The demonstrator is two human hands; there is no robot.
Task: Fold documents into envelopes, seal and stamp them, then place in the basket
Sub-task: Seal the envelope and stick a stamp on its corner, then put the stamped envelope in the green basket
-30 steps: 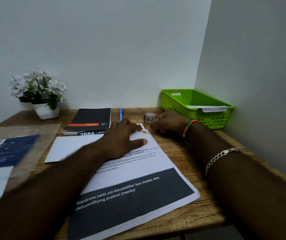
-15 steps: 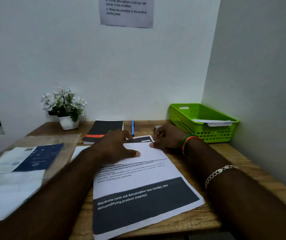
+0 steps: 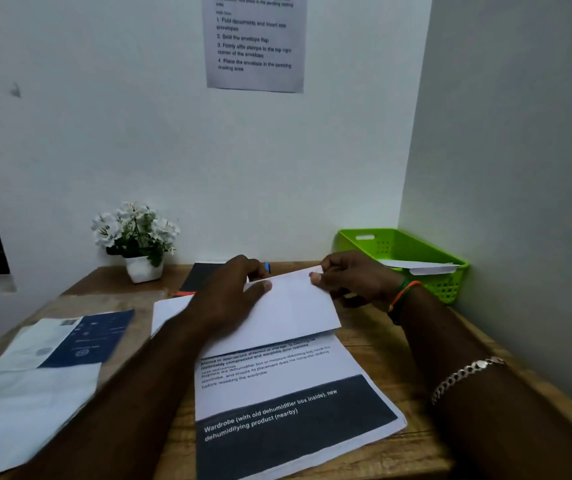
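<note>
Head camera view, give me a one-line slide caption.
Both hands, left hand and right hand, fold the document over on the desk.

1. Carrying everything: a wooden desk [image 3: 378, 344], sitting in a wall corner.
2. Lying near the front edge: a printed document [image 3: 288, 403].
3. Lying at the left: loose papers [image 3: 35, 386], one partly dark blue.
4. Standing at the back left: a white flower pot [image 3: 143, 268].
5. Lying at the back middle: a black notebook [image 3: 199, 277].
6. Sitting at the back right, by the wall: a green basket [image 3: 398, 245].
</note>
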